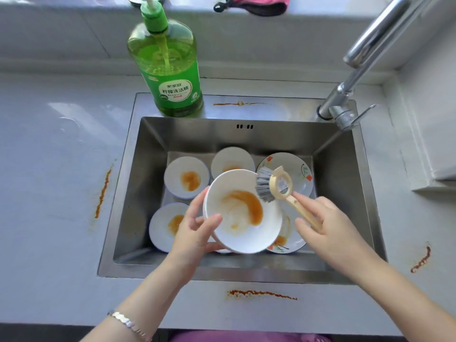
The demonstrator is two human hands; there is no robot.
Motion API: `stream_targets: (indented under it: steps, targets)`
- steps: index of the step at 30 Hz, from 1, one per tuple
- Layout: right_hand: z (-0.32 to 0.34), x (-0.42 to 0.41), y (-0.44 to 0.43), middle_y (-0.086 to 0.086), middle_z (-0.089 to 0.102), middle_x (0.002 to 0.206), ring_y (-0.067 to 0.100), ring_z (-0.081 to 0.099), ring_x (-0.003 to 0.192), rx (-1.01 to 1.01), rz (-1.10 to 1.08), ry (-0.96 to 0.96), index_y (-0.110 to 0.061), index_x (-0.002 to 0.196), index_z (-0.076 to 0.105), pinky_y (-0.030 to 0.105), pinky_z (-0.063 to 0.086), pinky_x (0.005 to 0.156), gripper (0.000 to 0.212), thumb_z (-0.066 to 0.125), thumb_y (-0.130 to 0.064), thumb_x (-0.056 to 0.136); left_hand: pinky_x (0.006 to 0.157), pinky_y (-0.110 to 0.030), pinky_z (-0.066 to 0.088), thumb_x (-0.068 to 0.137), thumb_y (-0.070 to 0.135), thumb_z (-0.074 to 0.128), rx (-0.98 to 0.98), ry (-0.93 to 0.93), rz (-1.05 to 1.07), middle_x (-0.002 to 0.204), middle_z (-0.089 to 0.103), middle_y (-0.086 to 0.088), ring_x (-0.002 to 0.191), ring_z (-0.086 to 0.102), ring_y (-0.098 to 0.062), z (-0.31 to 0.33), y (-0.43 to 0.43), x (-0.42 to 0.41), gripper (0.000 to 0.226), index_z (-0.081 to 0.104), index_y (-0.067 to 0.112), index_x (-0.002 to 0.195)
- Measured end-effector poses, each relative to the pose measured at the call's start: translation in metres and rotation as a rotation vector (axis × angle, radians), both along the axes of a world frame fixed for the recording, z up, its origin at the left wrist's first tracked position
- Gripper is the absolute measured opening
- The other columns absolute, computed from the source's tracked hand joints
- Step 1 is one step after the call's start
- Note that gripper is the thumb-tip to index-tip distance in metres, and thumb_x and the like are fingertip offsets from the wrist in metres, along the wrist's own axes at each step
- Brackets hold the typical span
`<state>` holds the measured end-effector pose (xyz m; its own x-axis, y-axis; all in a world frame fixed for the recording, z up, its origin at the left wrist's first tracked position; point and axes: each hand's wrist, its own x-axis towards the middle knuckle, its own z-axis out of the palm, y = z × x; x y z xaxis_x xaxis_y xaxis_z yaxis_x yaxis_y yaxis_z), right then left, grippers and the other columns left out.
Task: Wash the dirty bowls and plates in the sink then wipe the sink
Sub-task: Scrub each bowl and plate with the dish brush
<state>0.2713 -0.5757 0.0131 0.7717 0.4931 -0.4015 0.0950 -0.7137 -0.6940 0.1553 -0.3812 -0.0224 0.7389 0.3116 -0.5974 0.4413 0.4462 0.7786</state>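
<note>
counter (49, 193): pale worktop all round, with orange-brown streaks (102, 193) left of the sink, along the near edge and off to the right

sink (192, 134): steel, square-ish, dead centre, with dirty dishes all over the bottom and one more orange smear on its back ledge

faucet (365, 53): chrome, comes up from the back right corner and runs out the top of the shot

soap bottle (172, 77): green pump bottle standing on the sink's back left ledge

left hand (195, 233): grips the held bowl on its left side, thumb hooked over the near rim, fingers curled round the outside

right hand (323, 223): just right of the bowl, pinching the brush handle between thumb and fingers

held bowl (244, 228): white, orange sauce smeared inside, tilted so the inside faces up towards the camera. It sits between the two hands, up over the sink and covering some of the dishes below

floral plates (299, 169): one at the back right of the sink and another peeking out from under the held bowl, near right

other bowls (183, 174): three white ones down in the sink at back left, back middle and near left, each with an orange blob

brush (276, 186): cream handle with a ring head, grey bristles right at the bowl's upper right rim. Looks like they're touching it

bracelet (128, 323): silvery, on the left wrist
</note>
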Motion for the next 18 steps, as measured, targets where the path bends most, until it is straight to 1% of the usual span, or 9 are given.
stream_targets:
  steps: [2, 5, 7, 8, 9, 11, 13, 15, 18]
  targets:
    - [0.006, -0.002, -0.002, -0.015, 0.041, 0.092, 0.001, 0.047, 0.084, -0.034, 0.168, 0.002, -0.035, 0.139, 0.035, 0.01, 0.036, 0.074, 0.052, 0.047, -0.013, 0.094, 0.062, -0.03, 0.058, 0.06, 0.037, 0.065, 0.069, 0.006, 0.005, 0.105, 0.064, 0.001, 0.097, 0.062, -0.02, 0.008, 0.001, 0.0, 0.068, 0.045, 0.044, 0.125]
    - [0.008, 0.0, 0.002, -0.008, 0.044, 0.095, 0.008, 0.048, 0.086, -0.056, 0.324, -0.046, -0.032, 0.143, 0.03, 0.017, 0.039, 0.078, 0.053, 0.047, -0.015, 0.096, 0.059, -0.026, 0.056, 0.053, 0.045, 0.068, 0.137, -0.032, 0.015, 0.103, 0.062, -0.006, 0.091, 0.064, -0.019, 0.018, -0.002, -0.002, 0.065, 0.047, 0.05, 0.114]
    - [0.007, 0.002, 0.007, -0.003, 0.051, 0.087, 0.017, 0.053, 0.074, -0.09, 0.366, -0.236, -0.032, 0.139, 0.04, 0.031, 0.048, 0.066, 0.053, 0.054, -0.012, 0.092, 0.058, -0.027, 0.056, 0.05, 0.049, 0.065, 0.167, -0.061, 0.031, 0.101, 0.063, -0.007, 0.089, 0.065, -0.02, 0.022, -0.004, -0.003, 0.064, 0.048, 0.05, 0.113]
    - [0.004, 0.003, 0.007, -0.003, 0.053, 0.079, 0.019, 0.054, 0.063, -0.115, 0.391, -0.342, -0.031, 0.134, 0.048, 0.033, 0.048, 0.053, 0.052, 0.059, -0.011, 0.088, 0.059, -0.028, 0.057, 0.053, 0.047, 0.065, 0.185, -0.073, 0.04, 0.102, 0.063, -0.007, 0.09, 0.064, -0.02, 0.023, -0.005, -0.003, 0.062, 0.048, 0.05, 0.113]
    - [0.0, 0.001, 0.006, -0.004, 0.054, 0.069, 0.018, 0.052, 0.053, -0.135, 0.401, -0.43, -0.03, 0.128, 0.055, 0.029, 0.044, 0.042, 0.049, 0.063, -0.013, 0.083, 0.059, -0.03, 0.058, 0.056, 0.046, 0.064, 0.204, -0.084, 0.048, 0.102, 0.062, -0.007, 0.09, 0.064, -0.021, 0.024, -0.005, -0.004, 0.06, 0.048, 0.05, 0.113]
    - [-0.006, -0.004, 0.003, -0.004, 0.055, 0.061, 0.016, 0.051, 0.047, -0.125, 0.383, -0.515, -0.028, 0.122, 0.061, 0.025, 0.04, 0.038, 0.043, 0.062, -0.018, 0.08, 0.06, -0.033, 0.059, 0.059, 0.048, 0.062, 0.25, -0.093, 0.049, 0.101, 0.062, -0.005, 0.09, 0.064, -0.021, 0.028, -0.003, -0.004, 0.057, 0.047, 0.051, 0.114]
    - [-0.003, -0.008, 0.006, -0.001, 0.059, 0.07, 0.018, 0.055, 0.061, -0.065, 0.332, -0.384, -0.032, 0.128, 0.055, 0.031, 0.047, 0.053, 0.041, 0.059, -0.021, 0.089, 0.059, -0.028, 0.058, 0.072, 0.039, 0.063, 0.293, -0.088, 0.044, 0.1, 0.059, -0.004, 0.089, 0.063, -0.02, 0.031, -0.001, -0.005, 0.051, 0.043, 0.05, 0.117]
    - [-0.001, -0.009, 0.009, -0.001, 0.056, 0.08, 0.015, 0.052, 0.074, -0.018, 0.272, -0.243, -0.036, 0.132, 0.048, 0.031, 0.048, 0.066, 0.043, 0.056, -0.026, 0.091, 0.058, -0.023, 0.056, 0.089, 0.022, 0.06, 0.308, -0.083, 0.043, 0.099, 0.056, -0.004, 0.088, 0.061, -0.018, 0.033, 0.001, -0.005, 0.045, 0.041, 0.048, 0.121]
    - [0.0, -0.004, 0.017, -0.01, 0.045, 0.082, 0.007, 0.046, 0.075, -0.052, 0.277, -0.205, -0.04, 0.132, 0.047, 0.018, 0.04, 0.068, 0.047, 0.054, -0.02, 0.09, 0.056, -0.022, 0.055, 0.093, 0.014, 0.051, 0.294, -0.038, 0.027, 0.099, 0.057, -0.006, 0.086, 0.061, -0.015, 0.035, 0.001, -0.005, 0.045, 0.04, 0.045, 0.124]
